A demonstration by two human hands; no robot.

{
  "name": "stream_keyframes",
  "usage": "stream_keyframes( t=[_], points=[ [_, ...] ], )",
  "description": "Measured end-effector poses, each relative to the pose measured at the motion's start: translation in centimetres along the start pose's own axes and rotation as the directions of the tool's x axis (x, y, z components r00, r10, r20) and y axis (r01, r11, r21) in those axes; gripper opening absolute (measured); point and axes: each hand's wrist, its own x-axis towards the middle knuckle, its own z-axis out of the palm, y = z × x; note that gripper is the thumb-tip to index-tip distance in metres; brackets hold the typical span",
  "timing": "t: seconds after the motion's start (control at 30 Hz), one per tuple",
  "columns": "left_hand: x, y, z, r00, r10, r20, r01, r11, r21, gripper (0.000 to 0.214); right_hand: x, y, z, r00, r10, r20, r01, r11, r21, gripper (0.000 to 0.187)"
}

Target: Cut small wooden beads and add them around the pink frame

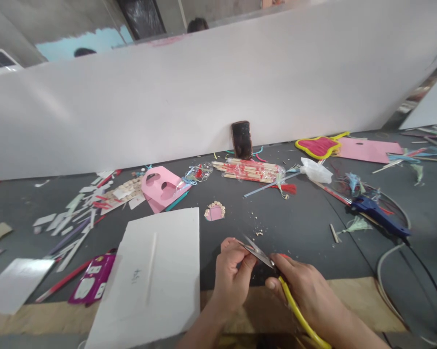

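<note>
At near side of dark tbl, R hand grips yellow-handled scissors, blades slightly apart by L hand, fingers bunched; can't tell if holding anything. Pink pc w/ beige bits lies beyond.

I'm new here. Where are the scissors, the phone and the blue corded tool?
Scissors (264,257): head view, on the metal blades near the pivot.
Phone (242,140): head view, on the middle of its dark face.
Blue corded tool (381,217): head view, on the middle of its blue body.
</note>
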Motion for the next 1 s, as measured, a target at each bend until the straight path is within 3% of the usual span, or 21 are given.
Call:
stream_keyframes(
  t=[0.13, 0.23, 0.33, 0.43, 0.5, 0.63, 0.7, 0.83, 1.0],
  points=[
    [0.0, -0.3, 0.1, 1.0, -0.03, 0.006, 0.03, 0.997, -0.066, 0.035, -0.2, 0.0, 0.0, 1.0, -0.012, -0.007, 0.011, 0.999, -0.035, 0.03],
    [0.0, -0.2, -0.1, 0.993, -0.116, 0.027, 0.117, 0.992, -0.055, 0.033, -0.1, 0.4, -0.2, 0.999, -0.026, -0.025, 0.023, 0.99, -0.142, 0.035],
    [-0.1, -0.3, -0.4, 0.971, -0.236, 0.034, 0.238, 0.969, -0.072, 0.03, 0.2, 1.2, -0.6, 0.997, 0.015, -0.08, -0.037, 0.956, -0.292, 0.046],
    [-0.5, -0.7, -0.9, 0.949, -0.314, -0.031, 0.311, 0.948, -0.075, 0.029, 0.5, 2.1, -0.8, 0.99, 0.065, -0.128, -0.111, 0.912, -0.395, 0.046],
    [-0.8, -1.0, -1.1, 0.956, -0.274, -0.106, 0.271, 0.961, -0.049, 0.027, 0.7, 2.7, -0.7, 0.988, 0.074, -0.139, -0.128, 0.89, -0.437, 0.043],
    [-1.1, -1.2, -1.3, 0.99, -0.025, -0.138, 0.034, 0.998, 0.057, 0.019, 0.8, 3.9, -0.3, 0.986, 0.057, -0.155, -0.127, 0.858, -0.497, 0.044],
    [-1.2, -1.1, -1.0, 0.993, 0.044, -0.114, -0.038, 0.998, 0.056, 0.017, 0.8, 4.4, -0.3, 0.985, 0.053, -0.167, -0.133, 0.847, -0.515, 0.048],
    [-1.2, -0.6, -0.4, 0.999, 0.05, -0.014, -0.049, 0.998, 0.047, 0.019, 0.6, 4.7, -0.4, 0.984, 0.041, -0.171, -0.125, 0.845, -0.52, 0.047],
    [-0.7, 0.0, -0.1, 0.964, 0.223, 0.142, -0.252, 0.939, 0.235, 0.015, 0.4, 3.9, -0.5, 0.981, 0.029, -0.192, -0.126, 0.849, -0.513, 0.046]
  ],
)
